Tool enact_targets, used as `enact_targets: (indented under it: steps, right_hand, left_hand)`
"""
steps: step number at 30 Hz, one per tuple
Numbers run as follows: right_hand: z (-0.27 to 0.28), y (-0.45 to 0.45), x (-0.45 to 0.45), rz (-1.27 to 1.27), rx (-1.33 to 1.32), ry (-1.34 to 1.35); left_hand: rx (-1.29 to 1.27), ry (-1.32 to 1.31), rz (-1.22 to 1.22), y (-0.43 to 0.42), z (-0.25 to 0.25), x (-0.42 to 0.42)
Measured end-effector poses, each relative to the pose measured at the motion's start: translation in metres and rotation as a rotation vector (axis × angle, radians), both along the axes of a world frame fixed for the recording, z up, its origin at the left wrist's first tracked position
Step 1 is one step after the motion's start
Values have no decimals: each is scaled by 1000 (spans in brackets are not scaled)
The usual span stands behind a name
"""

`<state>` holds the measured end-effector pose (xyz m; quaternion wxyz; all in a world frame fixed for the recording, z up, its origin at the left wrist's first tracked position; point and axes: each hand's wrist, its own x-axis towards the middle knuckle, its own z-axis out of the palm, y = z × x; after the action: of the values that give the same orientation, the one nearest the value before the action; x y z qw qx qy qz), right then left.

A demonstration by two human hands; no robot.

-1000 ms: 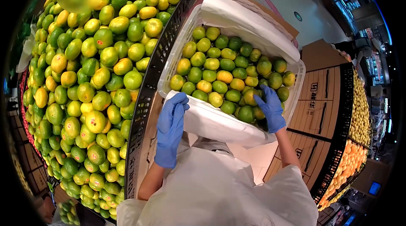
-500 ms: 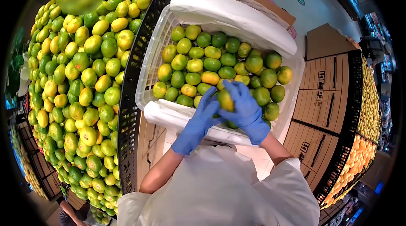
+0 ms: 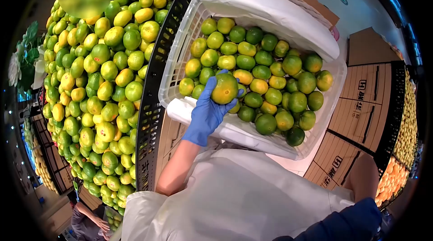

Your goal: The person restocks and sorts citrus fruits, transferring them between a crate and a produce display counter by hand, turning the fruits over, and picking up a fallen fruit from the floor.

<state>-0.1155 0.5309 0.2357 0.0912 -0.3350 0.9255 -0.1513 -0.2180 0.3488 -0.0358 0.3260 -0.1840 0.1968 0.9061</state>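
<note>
My left hand (image 3: 208,113), in a blue glove, has its fingers wrapped round a green-yellow mandarin (image 3: 224,88). It holds the fruit above the near left part of a clear plastic crate (image 3: 168,81). Many more mandarins (image 3: 262,71), green to yellow, lie loose in that crate. White padding (image 3: 266,2) covers the crate's far rim, and another white strip (image 3: 234,135) runs along the near rim. My right hand is out of view.
A tall heap of mandarins (image 3: 99,83) rises at the left behind a black perforated edge (image 3: 153,101). Cardboard-coloured printed panels (image 3: 356,110) and an orange fruit display (image 3: 391,182) stand at the right. At lower left, a person's hand (image 3: 101,224) is near a bag of fruit.
My right hand has left the fruit and gone out of view. My left hand now holds a mandarin alone, slightly higher. The view has shifted, and a navy sleeve appears at lower right.
</note>
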Motion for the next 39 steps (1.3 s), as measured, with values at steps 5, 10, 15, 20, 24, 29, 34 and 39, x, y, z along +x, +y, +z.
enact_targets:
  steps: [5,10,15,20,24,29,34,39]
  right_hand:
    - [-15,1,15,-30,-32,-14]
    - [-5,-1,16,-4,-32,-32]
    - [9,2,9,70,7,-164]
    - [-38,9,-17,-113,-133,482]
    - [-174,53,-46,-118,-17,7]
    - [-270,62,-28,61,58,-228]
    - [-283,50,-25,53,252,-391]
    - [-268,42,-38,-403,-364,-561]
  left_hand:
    - [-60,10,-7,-7,-7,3]
    - [-36,-43,8,-8,-11,9]
    - [19,-47,-2,-13,-10,3]
    - [8,-83,-33,-13,1,5]
    - [139,-90,-53,-13,4,5]
    - [205,-130,-58,-13,12,3]
    - [82,-60,-47,-9,14,4]
    - [19,-28,-41,-1,17,13]
